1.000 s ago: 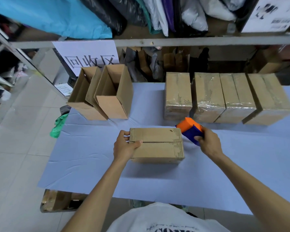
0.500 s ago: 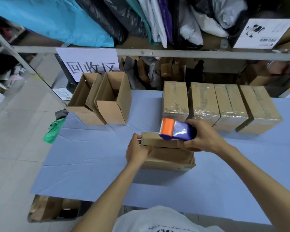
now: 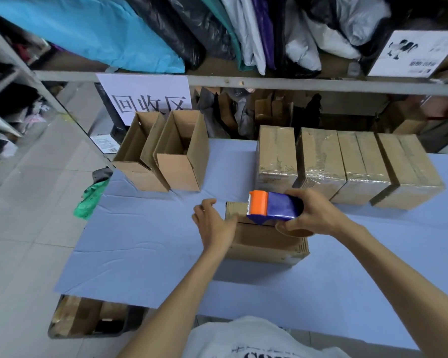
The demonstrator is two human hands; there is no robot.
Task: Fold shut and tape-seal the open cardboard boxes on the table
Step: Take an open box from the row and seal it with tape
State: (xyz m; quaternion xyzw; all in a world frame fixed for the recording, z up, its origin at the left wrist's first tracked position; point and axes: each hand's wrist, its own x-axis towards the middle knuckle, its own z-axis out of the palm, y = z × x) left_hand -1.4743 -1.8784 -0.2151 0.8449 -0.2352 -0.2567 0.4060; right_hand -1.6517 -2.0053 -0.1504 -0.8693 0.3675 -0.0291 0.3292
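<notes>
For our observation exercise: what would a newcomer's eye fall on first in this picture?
The orange-and-blue tape dispenser, gripped by the right hand, hangs over the central folded box, which the left hand steadies. Four taped boxes line the back right; two open boxes stand back left.

Under the fingers of the right hand (image 3: pixel 314 215), the orange-and-blue plastic tape dispenser (image 3: pixel 269 206) hides the middle seam of the closed brown cardboard box (image 3: pixel 264 244); whether tape touches it cannot be told. The brown tape roll (image 3: pixel 295 232) shows only as a sliver below those fingers.
</notes>
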